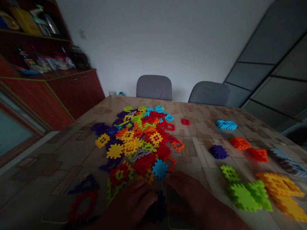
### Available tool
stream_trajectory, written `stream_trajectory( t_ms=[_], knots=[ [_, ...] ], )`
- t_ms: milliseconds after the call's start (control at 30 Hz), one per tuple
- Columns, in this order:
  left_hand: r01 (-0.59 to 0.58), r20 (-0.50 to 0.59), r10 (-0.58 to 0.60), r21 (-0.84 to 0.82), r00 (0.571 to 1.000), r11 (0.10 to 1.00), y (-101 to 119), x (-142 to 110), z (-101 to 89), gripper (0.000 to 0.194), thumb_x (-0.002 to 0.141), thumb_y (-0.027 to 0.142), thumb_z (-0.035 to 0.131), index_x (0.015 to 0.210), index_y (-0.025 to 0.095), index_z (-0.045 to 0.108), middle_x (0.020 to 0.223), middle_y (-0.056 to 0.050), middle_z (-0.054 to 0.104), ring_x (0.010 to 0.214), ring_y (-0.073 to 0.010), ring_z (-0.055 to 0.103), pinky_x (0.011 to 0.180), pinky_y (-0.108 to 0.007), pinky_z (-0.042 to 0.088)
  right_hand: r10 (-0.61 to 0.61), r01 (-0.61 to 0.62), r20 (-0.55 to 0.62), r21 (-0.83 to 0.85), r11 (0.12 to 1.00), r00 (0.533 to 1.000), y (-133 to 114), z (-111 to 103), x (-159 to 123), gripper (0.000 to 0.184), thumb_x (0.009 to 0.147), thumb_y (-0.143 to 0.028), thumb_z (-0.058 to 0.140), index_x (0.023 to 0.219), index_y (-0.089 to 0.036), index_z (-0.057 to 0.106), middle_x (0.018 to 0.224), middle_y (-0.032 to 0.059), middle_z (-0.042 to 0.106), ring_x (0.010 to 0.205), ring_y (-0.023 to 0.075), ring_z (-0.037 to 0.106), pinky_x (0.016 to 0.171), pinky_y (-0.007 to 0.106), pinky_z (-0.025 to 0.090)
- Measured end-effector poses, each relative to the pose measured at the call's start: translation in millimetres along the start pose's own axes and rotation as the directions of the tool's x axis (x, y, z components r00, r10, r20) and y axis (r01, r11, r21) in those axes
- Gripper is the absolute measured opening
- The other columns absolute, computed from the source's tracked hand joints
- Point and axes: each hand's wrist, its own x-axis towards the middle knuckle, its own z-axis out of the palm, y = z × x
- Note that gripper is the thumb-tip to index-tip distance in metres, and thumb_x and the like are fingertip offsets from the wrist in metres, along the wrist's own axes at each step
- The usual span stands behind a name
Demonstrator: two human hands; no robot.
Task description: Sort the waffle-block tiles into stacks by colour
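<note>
At the near edge of a heap of colourful plastic interlocking tiles (130, 148), my left hand (133, 199) is curled, its thumb against a dark purple tile (158, 206). Shadow and the hand hide part of that tile. My right hand (189, 193) is just right of it, its fingers loosely extended above the table and holding nothing that I can see. Beyond the fingertips lies a light blue tile (160, 169). Left of my left hand are a red square frame (82, 204) and a dark blue triangular frame (86, 184).
On the right stand single-colour groups: light blue (226, 124), purple (218, 152), orange (240, 143), red-orange (259, 155), green (244, 195), yellow (283, 188) and grey (287, 161) tiles. Two grey chairs (154, 87) stand behind the patterned table (192, 111). A wooden cabinet (74, 92) is at left.
</note>
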Motion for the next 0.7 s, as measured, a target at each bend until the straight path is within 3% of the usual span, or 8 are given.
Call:
stream_trajectory(
  t_ms=[100, 267, 333, 433, 500, 533, 633, 700],
  knots=[
    [0.004, -0.011, -0.004, -0.016, 1.0, 1.0, -5, -5, 11.4, 0.043, 0.085, 0.049, 0.074, 0.113, 0.025, 0.054, 0.105, -0.003, 0.072, 0.088, -0.0258, 0.066, 0.077, -0.038, 0.047, -0.025, 0.028, 0.03, -0.105, 0.994, 0.999, -3, 9, 4, 0.06, 0.072, -0.028, 0.087, 0.127, -0.024, 0.062, 0.135, 0.0066, 0.064, 0.126, 0.0281, 0.057, 0.106, 0.04, 0.046],
    [-0.009, -0.055, 0.009, -0.008, 0.998, 1.0, -4, -8, 25.9, 0.04, 0.09, 0.058, 0.067, 0.107, 0.024, 0.058, 0.097, -0.004, 0.071, 0.085, -0.0243, 0.065, 0.075, -0.036, 0.047, -0.03, 0.027, -0.006, -0.306, 0.952, 1.0, 2, 28, 12, 0.065, 0.06, -0.036, 0.094, 0.115, -0.019, 0.065, 0.124, 0.0094, 0.067, 0.112, 0.032, 0.063, 0.095, 0.044, 0.053],
    [-0.01, -0.061, 0.008, -0.028, 0.998, 1.0, -2, -4, 17.1, 0.042, 0.088, 0.06, 0.07, 0.105, 0.023, 0.059, 0.097, -0.003, 0.072, 0.083, -0.0228, 0.066, 0.073, -0.033, 0.049, -0.066, 0.048, -0.042, -0.351, 0.935, 0.997, 7, 35, 14, 0.052, 0.065, -0.038, 0.09, 0.107, -0.02, 0.065, 0.116, 0.008, 0.07, 0.105, 0.0302, 0.066, 0.088, 0.042, 0.055],
    [0.085, 0.043, -0.082, -0.085, 0.996, 0.993, -8, 5, -12.9, 0.039, 0.086, 0.053, 0.075, 0.111, 0.026, 0.062, 0.111, -0.002, 0.074, 0.095, -0.0219, 0.069, 0.082, -0.031, 0.053, -0.164, 0.099, -0.129, -0.409, 0.907, 0.978, 14, 44, 16, 0.023, 0.083, -0.029, 0.076, 0.102, -0.022, 0.064, 0.107, 0.0054, 0.072, 0.094, 0.0251, 0.068, 0.081, 0.037, 0.056],
    [0.216, 0.035, -0.213, -0.077, 0.976, 0.973, -30, 11, -36.8, 0.024, 0.092, 0.044, 0.068, 0.111, 0.03, 0.066, 0.121, 0.0, 0.073, 0.107, -0.0218, 0.069, 0.092, -0.032, 0.053, -0.228, 0.139, -0.161, -0.434, 0.89, 0.96, 18, 48, 16, 0.014, 0.088, -0.026, 0.07, 0.1, -0.022, 0.064, 0.104, 0.0043, 0.073, 0.091, 0.0233, 0.069, 0.078, 0.034, 0.056],
    [0.287, -0.037, -0.29, -0.064, 0.956, 0.956, -47, 13, -47.8, 0.019, 0.094, 0.043, 0.062, 0.108, 0.032, 0.068, 0.121, 0.001, 0.073, 0.108, -0.0211, 0.069, 0.093, -0.031, 0.053, -0.25, 0.155, -0.166, -0.442, 0.883, 0.954, 19, 50, 17, 0.012, 0.089, -0.026, 0.069, 0.1, -0.022, 0.064, 0.104, 0.0041, 0.073, 0.091, 0.0233, 0.069, 0.077, 0.034, 0.055],
    [0.453, -0.153, -0.449, -0.005, 0.88, 0.891, -115, 12, -71.1, 0.039, 0.097, 0.048, 0.046, 0.122, 0.025, 0.065, 0.13, -0.008, 0.069, 0.12, -0.0291, 0.064, 0.105, -0.044, 0.048, -0.286, 0.181, -0.176, -0.45, 0.874, 0.942, 24, 54, 19, 0.014, 0.092, -0.029, 0.068, 0.104, -0.023, 0.064, 0.106, 0.0037, 0.073, 0.096, 0.0237, 0.069, 0.079, 0.033, 0.054],
    [0.552, -0.216, -0.535, 0.023, 0.817, 0.833, -160, 6, -76.8, 0.052, 0.093, 0.055, 0.046, 0.127, 0.019, 0.061, 0.131, -0.014, 0.068, 0.121, -0.0349, 0.063, 0.106, -0.051, 0.046, -0.29, 0.182, -0.183, -0.452, 0.873, 0.939, 28, 57, 20, 0.014, 0.093, -0.028, 0.066, 0.106, -0.024, 0.065, 0.106, 0.0027, 0.073, 0.097, 0.0229, 0.069, 0.08, 0.032, 0.053]
  ],
)
